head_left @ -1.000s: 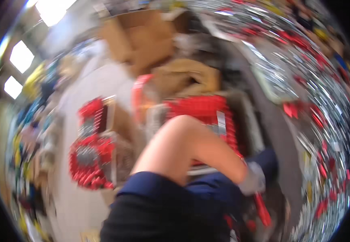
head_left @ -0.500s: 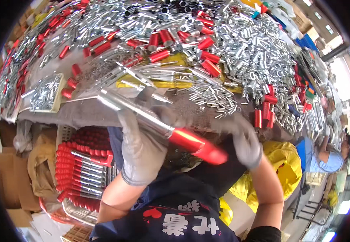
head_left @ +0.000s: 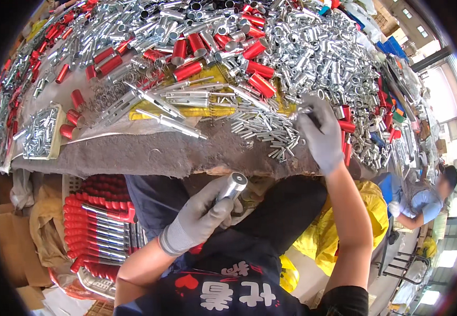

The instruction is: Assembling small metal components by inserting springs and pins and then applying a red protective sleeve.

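My gloved left hand point(head_left: 199, 216) is closed around a tool with a silver metal tube point(head_left: 231, 187), its round capped end pointing up and away from me. A bit of red shows below the hand; the palm hides the rest. Reaching to the table, my gloved right hand point(head_left: 321, 134) has its fingers pinched on a small silver metal part point(head_left: 303, 111) at the edge of the heap. Beside that hand lie many short metal pins point(head_left: 268, 129). Longer slotted silver rods point(head_left: 186, 99) rest on a yellow sheet point(head_left: 139, 111).
Silver fittings point(head_left: 323, 63) and red sleeves point(head_left: 261, 84) heap across the table. A tray point(head_left: 55, 142) of small pins stands at the left. Below it, a crate point(head_left: 89, 279) holds red-handled tools point(head_left: 102, 231). A yellow bag point(head_left: 339, 231) lies at my right; a co-worker point(head_left: 423, 203) sits beyond.
My left hand has lowered the red-and-silver tool toward my lap and turned its silver end upward. My right hand has moved up and forward to the parts on the table.
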`<state>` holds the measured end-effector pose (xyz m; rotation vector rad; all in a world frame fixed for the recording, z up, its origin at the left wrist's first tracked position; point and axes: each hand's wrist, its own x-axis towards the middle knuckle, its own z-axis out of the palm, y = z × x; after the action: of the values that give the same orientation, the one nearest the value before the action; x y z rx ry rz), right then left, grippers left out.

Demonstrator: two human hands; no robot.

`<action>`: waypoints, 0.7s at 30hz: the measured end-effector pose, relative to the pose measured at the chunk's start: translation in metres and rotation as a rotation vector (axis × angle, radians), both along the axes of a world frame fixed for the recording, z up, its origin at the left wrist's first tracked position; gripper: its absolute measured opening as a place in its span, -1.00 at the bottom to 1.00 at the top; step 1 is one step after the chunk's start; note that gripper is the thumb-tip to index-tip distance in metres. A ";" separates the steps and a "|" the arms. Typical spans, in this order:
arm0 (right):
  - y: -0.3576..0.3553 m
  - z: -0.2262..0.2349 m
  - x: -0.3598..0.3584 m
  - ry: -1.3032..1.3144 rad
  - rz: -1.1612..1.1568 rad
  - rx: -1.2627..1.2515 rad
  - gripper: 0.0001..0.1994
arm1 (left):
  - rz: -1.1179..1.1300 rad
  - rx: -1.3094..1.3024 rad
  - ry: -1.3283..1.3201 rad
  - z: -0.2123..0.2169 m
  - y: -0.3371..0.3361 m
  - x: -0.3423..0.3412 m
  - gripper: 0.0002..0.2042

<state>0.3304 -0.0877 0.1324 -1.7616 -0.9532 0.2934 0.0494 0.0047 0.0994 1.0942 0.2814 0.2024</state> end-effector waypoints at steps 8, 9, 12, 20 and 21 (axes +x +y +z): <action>-0.047 0.051 -0.084 0.230 0.493 -0.152 -0.80 | -0.113 0.580 -0.109 0.011 0.000 0.013 -0.30; -0.051 0.052 -0.085 0.238 0.489 -0.188 -0.80 | -0.102 0.719 -0.105 0.014 -0.001 0.014 -0.34; -0.049 0.052 -0.082 0.217 0.487 -0.305 -0.75 | -0.107 0.931 -0.019 0.033 -0.002 0.013 -0.47; 0.057 0.036 0.079 -0.789 -0.297 -0.458 -0.59 | -0.042 0.709 0.027 0.032 0.006 -0.007 -0.48; 0.070 0.034 0.098 -0.816 -0.331 -0.593 -0.59 | -0.042 0.709 0.025 0.030 0.007 -0.011 -0.48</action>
<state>0.4281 -0.0180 0.1665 -2.6324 -1.1724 -0.4460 0.0381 0.0112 0.1296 1.8034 0.2107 0.2598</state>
